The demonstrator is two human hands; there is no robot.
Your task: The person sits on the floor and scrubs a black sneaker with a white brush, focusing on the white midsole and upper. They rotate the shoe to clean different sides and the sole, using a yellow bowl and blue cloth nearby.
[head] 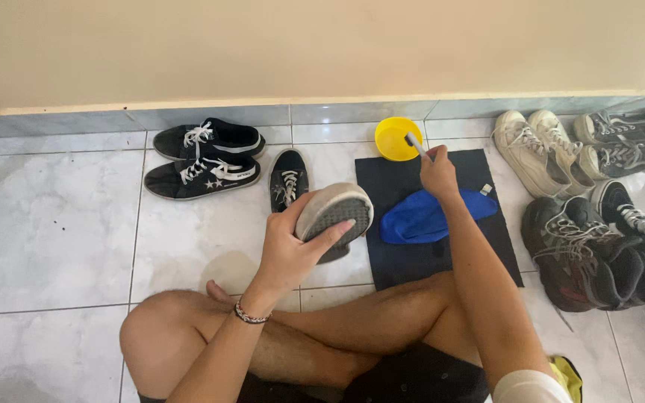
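Shoe [335, 216] sole-up in left hand [290, 246], right hand [439, 173] dipping brush [415, 143].

Home floor by a wall

Pale marble-look floor tiles [54, 216], a cream wall [300, 45] across the top, worn sneakers [599, 254] at right.

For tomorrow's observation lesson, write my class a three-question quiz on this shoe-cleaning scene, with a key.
1. True or false: the left hand holds a shoe with a grey ribbed rubber sole turned sole-up.
2. Where does the brush with the white handle in the right hand point? A) round yellow plastic bowl B) crumpled blue cloth C) black lace-up sneaker
3. The blue cloth lies on a flat dark ___.

Key: 1 true; 2 A; 3 mat.
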